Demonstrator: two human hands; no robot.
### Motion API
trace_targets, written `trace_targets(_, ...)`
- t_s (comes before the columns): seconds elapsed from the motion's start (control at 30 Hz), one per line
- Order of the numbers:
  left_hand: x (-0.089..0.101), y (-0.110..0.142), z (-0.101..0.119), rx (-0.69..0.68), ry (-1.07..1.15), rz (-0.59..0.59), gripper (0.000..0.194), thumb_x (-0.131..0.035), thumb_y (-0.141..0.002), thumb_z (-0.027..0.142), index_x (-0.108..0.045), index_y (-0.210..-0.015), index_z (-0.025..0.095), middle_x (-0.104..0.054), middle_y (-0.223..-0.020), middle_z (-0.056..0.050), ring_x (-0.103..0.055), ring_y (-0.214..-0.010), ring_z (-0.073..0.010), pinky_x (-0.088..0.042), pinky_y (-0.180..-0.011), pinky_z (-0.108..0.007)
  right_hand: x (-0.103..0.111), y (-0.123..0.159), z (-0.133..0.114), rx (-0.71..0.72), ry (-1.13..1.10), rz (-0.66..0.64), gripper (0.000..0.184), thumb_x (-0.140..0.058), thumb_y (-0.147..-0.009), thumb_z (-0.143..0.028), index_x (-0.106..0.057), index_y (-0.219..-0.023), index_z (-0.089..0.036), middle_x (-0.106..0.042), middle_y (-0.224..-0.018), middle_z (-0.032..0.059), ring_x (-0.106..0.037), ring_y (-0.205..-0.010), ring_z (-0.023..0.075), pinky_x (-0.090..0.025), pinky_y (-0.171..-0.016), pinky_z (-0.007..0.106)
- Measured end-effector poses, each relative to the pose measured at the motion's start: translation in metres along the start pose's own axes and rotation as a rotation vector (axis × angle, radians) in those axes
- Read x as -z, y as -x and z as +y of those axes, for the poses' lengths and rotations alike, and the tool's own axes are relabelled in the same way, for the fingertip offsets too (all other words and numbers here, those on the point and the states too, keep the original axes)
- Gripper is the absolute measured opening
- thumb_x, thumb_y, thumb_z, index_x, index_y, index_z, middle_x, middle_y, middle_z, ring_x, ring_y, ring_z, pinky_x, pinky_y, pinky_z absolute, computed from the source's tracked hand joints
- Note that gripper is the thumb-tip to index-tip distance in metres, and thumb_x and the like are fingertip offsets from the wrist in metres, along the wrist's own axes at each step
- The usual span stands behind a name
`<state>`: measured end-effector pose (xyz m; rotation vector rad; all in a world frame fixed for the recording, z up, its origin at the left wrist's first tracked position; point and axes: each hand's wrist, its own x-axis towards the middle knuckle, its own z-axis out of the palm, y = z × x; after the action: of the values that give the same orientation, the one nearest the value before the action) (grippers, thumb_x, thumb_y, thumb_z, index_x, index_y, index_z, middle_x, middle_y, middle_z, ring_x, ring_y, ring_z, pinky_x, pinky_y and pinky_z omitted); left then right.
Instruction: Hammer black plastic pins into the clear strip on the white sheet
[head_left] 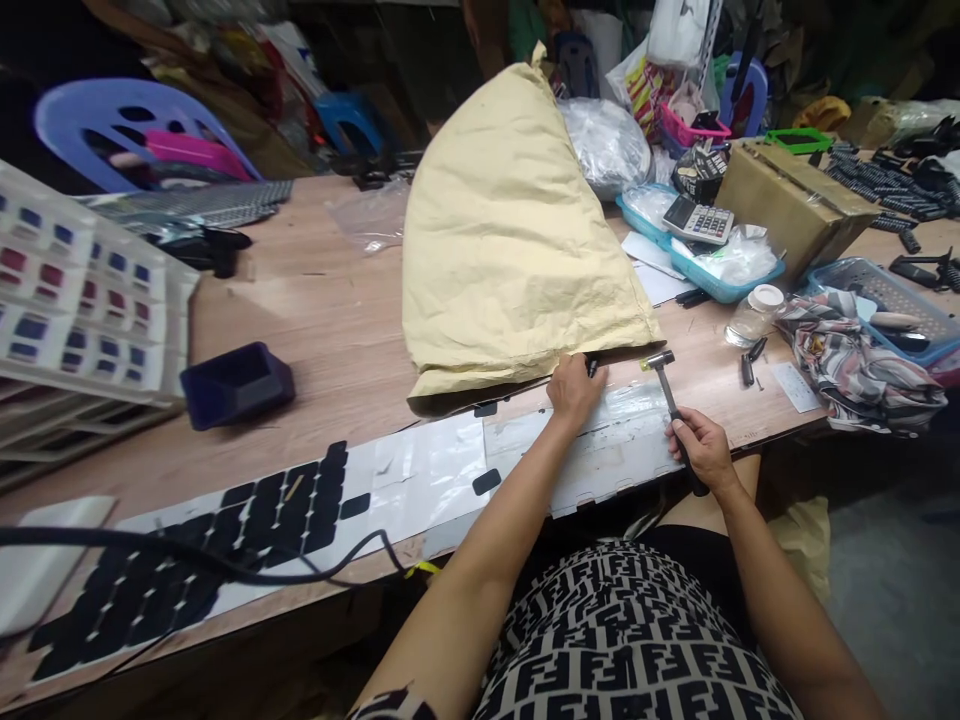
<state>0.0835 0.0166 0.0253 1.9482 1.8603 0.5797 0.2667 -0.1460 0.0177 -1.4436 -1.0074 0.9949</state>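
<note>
In my right hand is a small hammer, gripped by its black handle, with its head raised over the table's front edge. My left hand is closed at the open mouth of a large pale yellow sack. A small black piece shows at its fingertips; its exact kind is too small to tell. Beneath both hands lies a white board covered with clear film. Farther left, rows of flat black pieces and a loose black pad lie on white sheeting.
On the left stand a white crate and a dark blue tray; a black cable crosses the front. To the right are a jar, crumpled cloth, blue baskets, a calculator and a cardboard box.
</note>
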Motion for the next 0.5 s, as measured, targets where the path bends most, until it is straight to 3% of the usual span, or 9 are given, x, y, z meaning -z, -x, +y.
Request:
trace_targets(0.1, 0.002, 0.002, -0.009, -0.028, 0.009, -0.028, 0.019, -0.061, -0.089, 0.037, -0.068, -0.099, 0.024, -0.067, -0.107, -0.008, -0.061, -0.1, -0.0265, -0.045, -0.078, -0.034, 0.001, 0.0, 0.003, -0.004, 0.011, -0.004, 0.039, -0.066, -0.087, -0.05, -0.067, -0.107, -0.017, -0.066, -0.078, 0.002, -0.058, -0.055, 0.0105, -0.051, -0.046, 0.023)
trace_targets(0.3, 0.022, 0.04, -0.053, -0.241, 0.111, -0.123, 0.013, -0.069, -0.083, 0.03, -0.072, -0.094, 0.023, -0.067, -0.09, -0.004, -0.058, -0.09, -0.0224, -0.043, -0.077, -0.033, -0.004, 0.004, 0.0, 0.013, 0.137, -0.001, 0.041, -0.064, -0.087, -0.047, -0.068, -0.113, -0.015, -0.068, -0.078, 0.0029, -0.06, -0.056, 0.0131, -0.053, -0.049, 0.026)
trace_targets(0.5, 0.017, 0.05, -0.066, -0.259, 0.225, -0.103, 0.014, -0.073, -0.081, 0.03, -0.074, -0.093, 0.023, -0.063, -0.085, -0.002, -0.055, -0.088, -0.0207, -0.043, -0.084, -0.035, -0.02, 0.014, -0.03, 0.25, 0.543, -0.111, 0.026, -0.062, -0.089, -0.033, -0.074, -0.106, -0.017, -0.075, -0.088, 0.006, -0.069, -0.077, 0.0205, -0.058, -0.075, 0.032)
